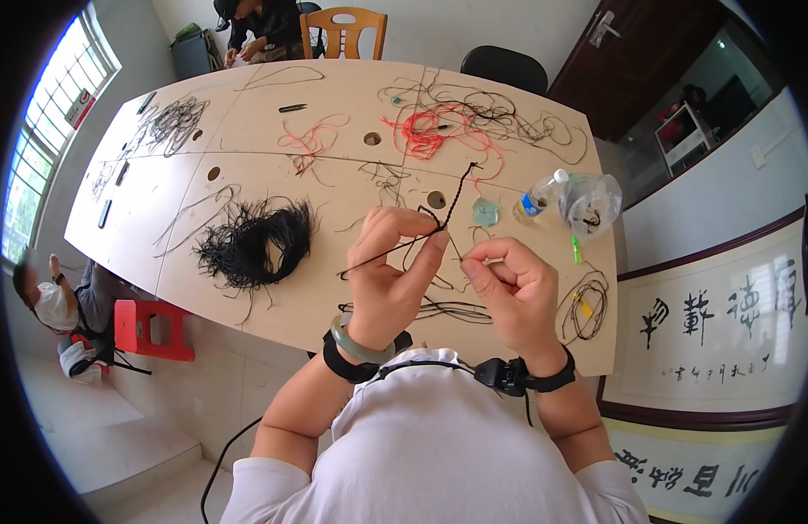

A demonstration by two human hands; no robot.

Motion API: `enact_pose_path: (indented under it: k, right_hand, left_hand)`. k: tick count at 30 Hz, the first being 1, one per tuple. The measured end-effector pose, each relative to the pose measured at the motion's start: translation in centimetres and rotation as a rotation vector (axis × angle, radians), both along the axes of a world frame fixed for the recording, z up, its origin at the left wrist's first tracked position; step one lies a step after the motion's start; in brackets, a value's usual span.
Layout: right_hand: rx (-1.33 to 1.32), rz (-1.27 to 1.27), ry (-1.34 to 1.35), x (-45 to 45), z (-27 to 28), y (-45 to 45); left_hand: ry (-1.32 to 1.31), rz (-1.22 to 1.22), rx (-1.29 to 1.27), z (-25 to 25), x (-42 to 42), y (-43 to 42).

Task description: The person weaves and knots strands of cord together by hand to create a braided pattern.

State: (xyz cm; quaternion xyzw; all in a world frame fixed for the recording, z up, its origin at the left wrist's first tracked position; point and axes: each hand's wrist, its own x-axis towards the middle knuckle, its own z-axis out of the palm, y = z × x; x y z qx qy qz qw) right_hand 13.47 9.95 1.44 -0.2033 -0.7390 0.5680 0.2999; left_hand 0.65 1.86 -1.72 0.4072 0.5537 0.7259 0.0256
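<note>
My left hand [391, 275] is raised over the near side of the table, its thumb and forefinger pinching a black braided cord [456, 196]. The braided end points up and to the right, and loose black strands hang below the fingers. To its right, my right hand [513, 284] is closed in a pinch on a thin dark strand [456, 251] that runs from the braid. Left of my hands lies a thick ring of black cords [257, 244]. Several black cords [456, 311] stretch across the table below my hands.
The pale table [186, 275] also bears red cord [421, 131], dark cord tangles [172, 122], a bottle [539, 196], a clear plastic bag [589, 205] and a coiled cord [584, 304]. One person [264, 26] sits at the far side, another person [59, 301] at left beside a red stool [151, 329].
</note>
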Motion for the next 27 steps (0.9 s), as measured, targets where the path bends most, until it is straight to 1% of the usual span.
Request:
enact_pose_path:
  k: [1,2,3,4,5,6,7,8,9,10,11,12,13,14,15,16,17,18,20,21,22,23,24,26,27]
  right_hand:
    - [0.033,0.023,-0.021,0.0,0.0,-0.2]
    - [0.033,0.022,-0.018,-0.5,-0.2,-0.6]
    - [0.284,-0.031,0.065,-1.1,-0.7,-1.0]
    - [0.536,-0.084,0.146,-1.5,-1.2,-1.1]
    - [0.631,-0.053,0.120,-1.6,-1.6,-0.8]
    - [0.631,-0.054,0.120,-1.6,-1.5,-0.7]
    - [0.521,-0.047,0.092,-1.7,-1.5,-0.5]
    - [0.412,-0.037,0.067,-1.8,-1.4,-0.4]
    - [0.334,-0.020,0.050,-1.7,-1.3,0.1]
    - [0.335,-0.014,0.052,-1.7,-1.2,0.2]
    - [0.244,-0.003,0.019,-1.6,-1.0,0.2]
    - [0.154,0.005,-0.014,-1.5,-0.9,0.3]
    - [0.156,0.004,-0.013,-1.5,-1.0,0.5]
    - [0.056,-0.010,0.037,-1.4,-1.4,0.9]
    - [-0.045,-0.025,0.086,-1.3,-1.5,1.3]
    - [-0.046,-0.029,0.085,-0.9,-1.1,2.0]
    - [0.070,-0.014,-0.044,-0.5,-0.5,2.9]
    - [0.185,0.003,-0.171,-0.2,-0.1,3.6]
    - [0.221,0.030,-0.152,0.0,0.0,4.4]
    - [0.403,0.138,-0.207,0.2,0.2,4.9]
    - [0.586,0.244,-0.260,0.3,0.4,5.2]
    - [0.400,0.342,-0.364,0.4,0.9,4.9]
    - [0.402,0.339,-0.363,0.3,1.1,4.6]
    - [-0.229,0.522,-0.274,-0.2,1.2,4.0]
    - [-0.429,0.516,-0.180,-0.4,1.2,3.7]
  left_hand:
    - [0.001,0.000,0.000,0.0,0.2,-0.1]
    - [-0.212,-0.076,0.025,-0.1,0.5,-0.1]
    - [-0.425,-0.154,0.051,0.0,0.6,-0.1]
    - [-0.422,-0.156,0.053,0.1,0.6,0.0]
    - [-0.636,-0.243,0.091,0.3,0.5,-0.1]
    - [-0.850,-0.329,0.128,0.3,0.4,-0.3]
    - [-0.941,-0.401,0.137,-0.2,-0.1,-0.3]
    - [-0.938,-0.399,0.139,-0.1,0.0,-0.3]
    - [-1.002,-0.406,0.165,0.1,0.0,-0.2]
    - [-1.066,-0.412,0.192,0.2,0.1,-0.1]
    - [-1.065,-0.408,0.196,0.1,0.0,0.0]
    - [-0.929,-0.370,0.166,-0.3,0.0,0.2]
    - [-0.792,-0.335,0.134,-0.5,-0.1,0.3]
    - [-0.791,-0.338,0.135,-0.4,-0.3,0.3]
    - [-0.717,-0.380,-0.010,-0.2,-0.8,-0.1]
    - [-0.641,-0.420,-0.155,0.0,-1.3,-0.5]
    - [-0.629,-0.472,-0.176,0.3,-1.8,-0.9]
    - [-0.630,-0.472,-0.179,0.3,-2.2,-1.0]
    - [-0.355,-0.373,-0.279,0.1,-2.9,-1.0]
    - [-0.211,-0.312,-0.338,-0.1,-3.3,-0.9]
    - [-0.209,-0.316,-0.336,0.0,-3.1,-0.8]
    - [-0.358,-0.370,-0.318,0.2,-2.7,-0.6]
    - [-0.507,-0.422,-0.300,0.4,-2.3,-0.5]
    - [-0.537,-0.441,-0.246,0.2,-1.8,-0.1]
    - [-0.570,-0.460,-0.194,0.0,-1.7,-0.1]
